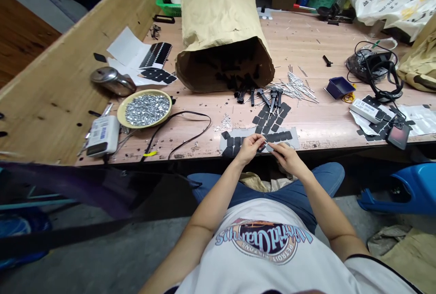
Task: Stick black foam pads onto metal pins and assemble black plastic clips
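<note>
My left hand (251, 148) and my right hand (288, 156) meet at the table's front edge, fingertips almost touching. Both are closed in a pinch around a small, thin silvery piece (266, 142), too small to make out fully. Just beneath them lies a pale backing sheet (295, 136) with rows of black rounded-square pads (281, 136). More black pads (265, 121) lie beyond. Several black plastic parts with stems (273, 97) stand near a heap of thin metal rods (295, 87). Tiny silvery bits (226, 121) are scattered left of the pads.
A large paper sack (218, 17) lies with its mouth facing me, black parts inside. To the left are a bowl of small metal pieces (146, 108), a metal cup (111, 80) and a white box (103, 135). A dark blue tray (339, 87) and head strap (384, 76) sit right.
</note>
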### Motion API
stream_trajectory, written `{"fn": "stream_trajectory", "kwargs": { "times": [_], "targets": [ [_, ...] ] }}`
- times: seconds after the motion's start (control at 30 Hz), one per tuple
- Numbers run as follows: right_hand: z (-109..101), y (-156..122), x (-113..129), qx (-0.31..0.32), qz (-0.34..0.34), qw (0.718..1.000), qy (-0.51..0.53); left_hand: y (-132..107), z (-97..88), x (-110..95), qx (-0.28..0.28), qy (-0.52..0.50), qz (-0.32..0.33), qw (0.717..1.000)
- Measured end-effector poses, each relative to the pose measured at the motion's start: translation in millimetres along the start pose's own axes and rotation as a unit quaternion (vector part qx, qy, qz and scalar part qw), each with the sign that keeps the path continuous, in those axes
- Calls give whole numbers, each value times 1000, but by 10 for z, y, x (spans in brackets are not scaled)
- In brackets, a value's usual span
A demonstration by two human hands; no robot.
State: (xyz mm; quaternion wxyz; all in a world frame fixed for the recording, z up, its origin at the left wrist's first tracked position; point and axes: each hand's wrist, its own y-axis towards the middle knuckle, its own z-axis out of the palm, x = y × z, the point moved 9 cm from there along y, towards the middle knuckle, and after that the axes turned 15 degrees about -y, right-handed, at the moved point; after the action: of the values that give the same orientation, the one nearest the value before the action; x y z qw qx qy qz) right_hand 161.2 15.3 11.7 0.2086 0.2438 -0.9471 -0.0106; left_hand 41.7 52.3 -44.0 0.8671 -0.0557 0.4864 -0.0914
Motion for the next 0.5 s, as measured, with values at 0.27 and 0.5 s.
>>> {"fn": "stream_trajectory", "kwargs": {
  "times": [0.27, 0.5],
  "targets": [
    [117, -131, -540, -56, 169, 973, -149, -39, -141, -338, -82, 135, 117, 981],
    [150, -96, -450, -69, 213, 965, -134, -85, -327, -579, -128, 173, 179, 960]
  ]
}}
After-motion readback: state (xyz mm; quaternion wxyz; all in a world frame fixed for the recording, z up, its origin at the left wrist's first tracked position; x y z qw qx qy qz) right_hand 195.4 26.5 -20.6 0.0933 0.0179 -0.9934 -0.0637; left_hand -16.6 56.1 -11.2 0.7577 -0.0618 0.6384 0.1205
